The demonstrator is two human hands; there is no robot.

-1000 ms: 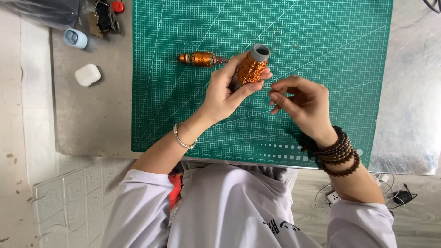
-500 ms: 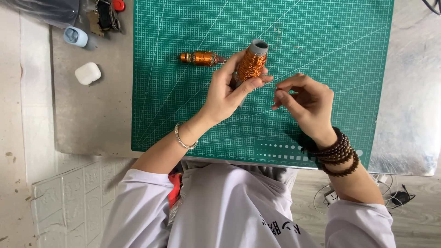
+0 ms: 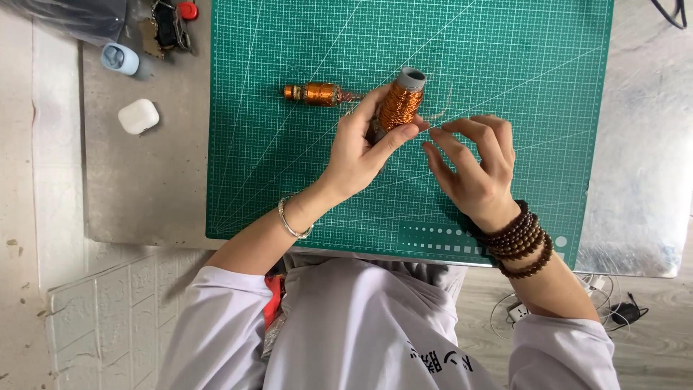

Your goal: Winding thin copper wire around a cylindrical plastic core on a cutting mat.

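My left hand [image 3: 364, 148] grips a grey spool wound with copper wire [image 3: 399, 103], holding it tilted over the green cutting mat [image 3: 505, 65]. My right hand [image 3: 473, 166] is beside the spool with fingers spread, index and thumb close to a thin strand of wire coming off the spool; I cannot tell whether it pinches the strand. A small copper-wound motor rotor [image 3: 317, 93] lies on the mat just left of the spool.
A white earbud case [image 3: 138, 116], a light blue case [image 3: 120, 58] and a dark gadget with a red cap [image 3: 173, 22] sit on the grey metal table [image 3: 144, 188] at the left. Cables and a plug [image 3: 613, 310] lie on the floor at the right.
My right hand has opened its fingers and shifted slightly right and down from the spool. My left hand keeps the spool nearly in place.
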